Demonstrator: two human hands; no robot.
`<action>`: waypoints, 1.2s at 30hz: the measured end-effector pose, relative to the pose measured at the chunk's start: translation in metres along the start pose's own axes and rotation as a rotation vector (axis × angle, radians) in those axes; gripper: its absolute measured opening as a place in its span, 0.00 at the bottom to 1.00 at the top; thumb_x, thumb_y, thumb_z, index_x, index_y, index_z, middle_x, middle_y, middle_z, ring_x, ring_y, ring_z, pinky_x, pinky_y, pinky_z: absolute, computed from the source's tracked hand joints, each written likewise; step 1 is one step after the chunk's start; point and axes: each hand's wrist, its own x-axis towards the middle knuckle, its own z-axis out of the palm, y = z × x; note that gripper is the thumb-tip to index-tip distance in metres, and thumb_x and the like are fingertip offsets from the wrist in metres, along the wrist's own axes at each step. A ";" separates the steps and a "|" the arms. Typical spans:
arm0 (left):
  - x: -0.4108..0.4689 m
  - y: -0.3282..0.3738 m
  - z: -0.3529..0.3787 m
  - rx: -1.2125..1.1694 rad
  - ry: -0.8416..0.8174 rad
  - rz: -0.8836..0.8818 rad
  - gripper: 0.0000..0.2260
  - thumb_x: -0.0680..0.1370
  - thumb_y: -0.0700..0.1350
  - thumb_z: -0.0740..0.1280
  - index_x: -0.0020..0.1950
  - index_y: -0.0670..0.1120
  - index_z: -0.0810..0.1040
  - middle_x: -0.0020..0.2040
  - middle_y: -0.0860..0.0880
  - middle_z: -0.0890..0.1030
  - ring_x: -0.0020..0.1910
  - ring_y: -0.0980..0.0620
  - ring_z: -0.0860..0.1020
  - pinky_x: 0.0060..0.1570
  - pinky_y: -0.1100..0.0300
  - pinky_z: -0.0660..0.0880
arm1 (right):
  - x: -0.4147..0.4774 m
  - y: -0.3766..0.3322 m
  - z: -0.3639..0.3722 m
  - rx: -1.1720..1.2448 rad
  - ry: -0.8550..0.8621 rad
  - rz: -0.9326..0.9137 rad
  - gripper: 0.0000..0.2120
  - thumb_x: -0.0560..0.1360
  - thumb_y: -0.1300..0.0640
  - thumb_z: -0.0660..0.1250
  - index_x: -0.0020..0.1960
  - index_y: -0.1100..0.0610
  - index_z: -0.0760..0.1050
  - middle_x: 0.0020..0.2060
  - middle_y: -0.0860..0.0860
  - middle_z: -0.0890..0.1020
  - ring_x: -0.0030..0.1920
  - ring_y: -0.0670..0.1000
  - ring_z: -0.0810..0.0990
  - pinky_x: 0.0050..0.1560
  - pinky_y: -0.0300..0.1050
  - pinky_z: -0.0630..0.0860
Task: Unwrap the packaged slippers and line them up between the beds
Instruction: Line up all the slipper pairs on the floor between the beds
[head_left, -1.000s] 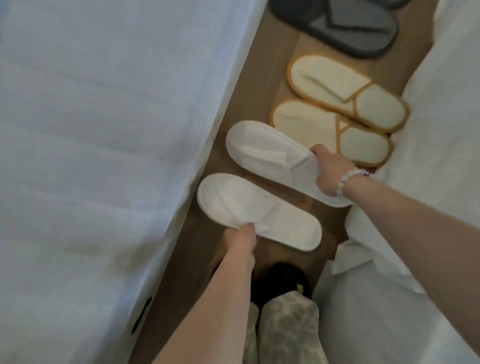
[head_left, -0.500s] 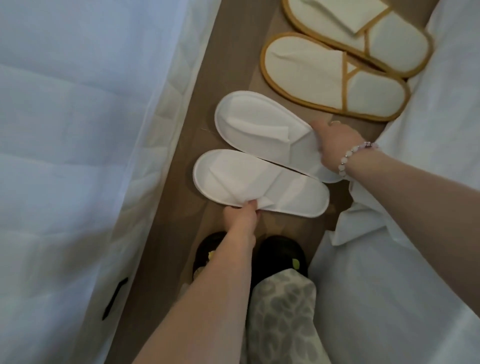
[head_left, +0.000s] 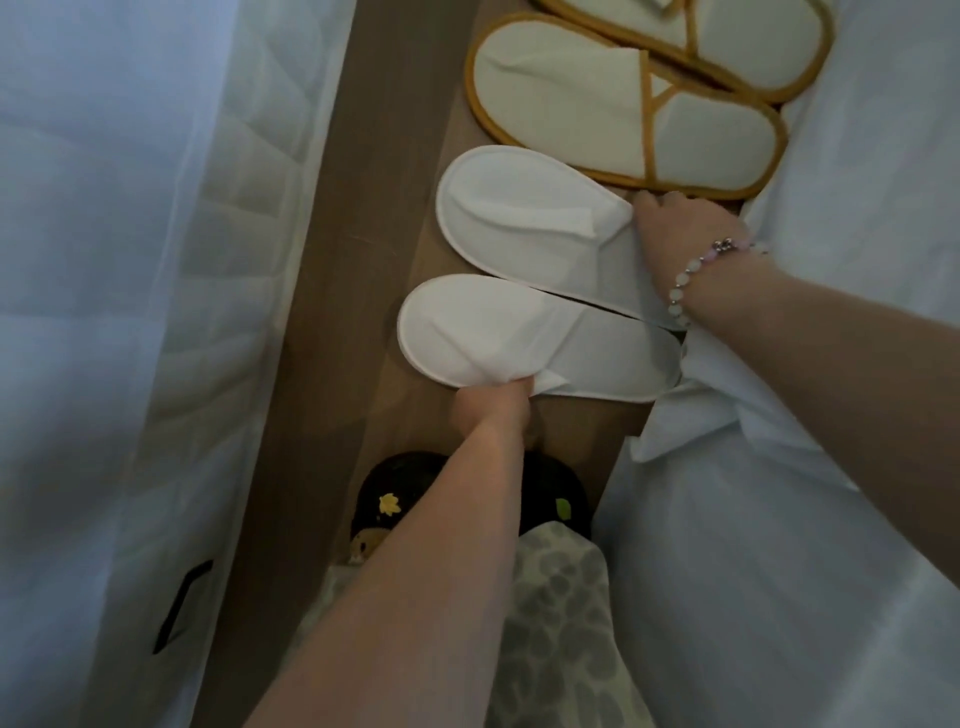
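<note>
Two plain white slippers lie side by side on the wooden floor between the beds. My left hand (head_left: 493, 408) pinches the strap edge of the near white slipper (head_left: 597, 358). My right hand (head_left: 680, 234), with a bead bracelet on the wrist, grips the far white slipper (head_left: 519, 218) at its strap and heel side. Beyond them lie two cream slippers with orange trim, the nearer cream slipper (head_left: 623, 98) fully seen and the farther cream slipper (head_left: 753, 36) cut off by the top edge. All toes point left.
A white bed (head_left: 130, 312) fills the left side and another white bed (head_left: 831, 519) the right, its sheet corner hanging by the slipper heels. My own dark slippers (head_left: 415, 488) and patterned trouser leg (head_left: 561, 623) stand on the floor strip (head_left: 353, 260) below.
The view has dropped and closed in; the grey slippers left the top of the frame. Both white slippers were drawn closer together and now lie nearly touching, parallel to the cream pair.
</note>
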 end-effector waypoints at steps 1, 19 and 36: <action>-0.003 0.004 -0.002 0.024 -0.015 -0.009 0.30 0.59 0.48 0.77 0.56 0.36 0.77 0.55 0.38 0.81 0.53 0.41 0.81 0.54 0.47 0.78 | -0.004 -0.004 0.000 -0.003 0.037 0.018 0.20 0.80 0.65 0.51 0.72 0.64 0.57 0.68 0.64 0.65 0.67 0.63 0.67 0.60 0.57 0.70; -0.042 0.071 -0.031 0.611 0.191 0.331 0.29 0.76 0.44 0.63 0.75 0.49 0.57 0.73 0.43 0.57 0.67 0.38 0.66 0.61 0.51 0.70 | -0.040 -0.050 0.037 -0.064 -0.045 -0.141 0.37 0.80 0.52 0.58 0.76 0.48 0.34 0.74 0.54 0.30 0.75 0.64 0.40 0.74 0.54 0.53; -0.207 0.156 -0.034 1.230 0.043 0.816 0.28 0.76 0.40 0.58 0.76 0.46 0.55 0.74 0.45 0.60 0.72 0.43 0.60 0.67 0.51 0.63 | -0.120 0.010 -0.142 0.140 -0.134 -0.030 0.36 0.75 0.56 0.61 0.76 0.61 0.46 0.76 0.57 0.48 0.76 0.56 0.48 0.73 0.48 0.55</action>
